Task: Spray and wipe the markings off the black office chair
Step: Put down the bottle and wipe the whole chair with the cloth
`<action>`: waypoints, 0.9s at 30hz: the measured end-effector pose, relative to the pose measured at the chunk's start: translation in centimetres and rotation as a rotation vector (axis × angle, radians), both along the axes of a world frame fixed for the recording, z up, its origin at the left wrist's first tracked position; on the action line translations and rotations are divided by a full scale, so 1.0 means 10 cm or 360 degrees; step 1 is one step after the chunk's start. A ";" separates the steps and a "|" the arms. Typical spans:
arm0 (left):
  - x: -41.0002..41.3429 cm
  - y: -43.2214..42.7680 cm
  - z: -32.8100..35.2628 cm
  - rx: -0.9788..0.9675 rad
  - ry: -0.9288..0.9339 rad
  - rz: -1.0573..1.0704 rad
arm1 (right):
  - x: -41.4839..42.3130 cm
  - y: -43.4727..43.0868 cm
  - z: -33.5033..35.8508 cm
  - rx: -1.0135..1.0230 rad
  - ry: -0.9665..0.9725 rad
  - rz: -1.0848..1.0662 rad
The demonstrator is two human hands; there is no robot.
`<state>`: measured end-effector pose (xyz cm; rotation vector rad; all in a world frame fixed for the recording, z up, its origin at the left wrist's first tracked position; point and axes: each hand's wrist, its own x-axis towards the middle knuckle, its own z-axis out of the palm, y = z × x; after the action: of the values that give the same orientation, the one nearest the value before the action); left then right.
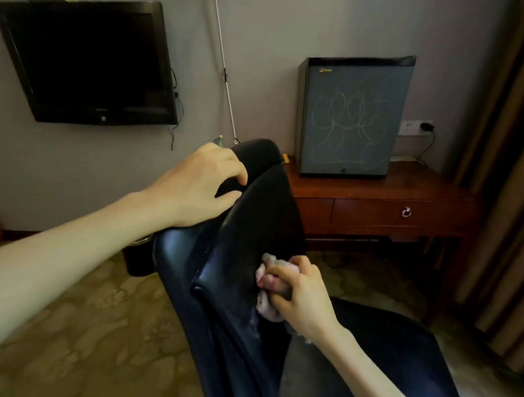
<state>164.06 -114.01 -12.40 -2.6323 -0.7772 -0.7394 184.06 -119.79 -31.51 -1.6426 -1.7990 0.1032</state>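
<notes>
The black office chair (253, 216) fills the lower middle, its glossy backrest edge-on to me. My left hand (198, 183) rests on the upper back of the backrest, fingers curled over its top edge. My right hand (301, 289) grips a crumpled pale pink-white cloth (265, 291) and presses it against the front face of the backrest. Faint whitish smears (255, 322) show on the leather just below the cloth. No spray bottle is in view.
A grey mini fridge (353, 118) with chalk-like scribbles stands on a wooden desk (378, 203) behind the chair. A wall TV (87, 62) hangs left, a mop pole (225, 68) leans on the wall. Curtains (512, 153) at right, a dark bin (138, 258) on the patterned carpet.
</notes>
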 end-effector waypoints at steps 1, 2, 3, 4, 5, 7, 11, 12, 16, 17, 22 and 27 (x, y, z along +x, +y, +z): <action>0.02 -0.06 0.01 0.0105 0.0103 -0.0008 | -0.04 -0.13 -0.01 -0.0014 -0.0007 0.0010; 0.05 -0.12 0.01 0.0222 0.0199 -0.0032 | -0.09 -0.26 -0.03 -0.0017 -0.0014 0.0014; 0.08 -0.17 0.00 0.0308 0.0269 -0.0067 | -0.13 -0.38 -0.06 -0.0002 -0.0011 0.0019; 0.11 -0.23 -0.02 0.0341 0.0307 -0.0097 | -0.18 -0.50 -0.09 0.0031 0.0001 0.0025; 0.14 -0.27 -0.05 0.0339 0.0322 -0.0119 | -0.22 -0.61 -0.12 0.0083 0.0024 0.0032; 0.12 -0.28 -0.06 0.0318 0.0281 -0.0125 | -0.30 -0.78 -0.17 0.0186 0.0096 0.0042; -0.06 -0.22 -0.02 0.0092 -0.0061 -0.0108 | -0.43 -0.87 -0.08 0.0380 0.0227 0.0022; -0.08 -0.21 -0.03 0.0038 -0.0105 -0.0136 | -0.45 -0.83 -0.02 0.0422 0.0230 0.0020; -0.04 -0.17 -0.08 -0.0067 -0.0060 -0.0225 | -0.50 -0.58 0.19 0.0493 0.0149 -0.0001; -0.03 -0.14 -0.08 -0.0069 -0.0036 -0.0223 | -0.49 -0.51 0.20 0.0479 0.0137 -0.0008; -0.03 -0.01 -0.08 -0.0098 0.0050 -0.0191 | -0.38 -0.14 0.00 0.0405 0.0074 -0.0110; -0.03 0.08 -0.08 -0.0160 -0.0033 -0.0178 | -0.18 0.38 -0.24 0.0260 0.0039 -0.0329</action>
<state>163.73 -113.26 -13.19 -2.7817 -0.6945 -0.7771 182.25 -115.97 -33.94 -1.6902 -1.5653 -0.1127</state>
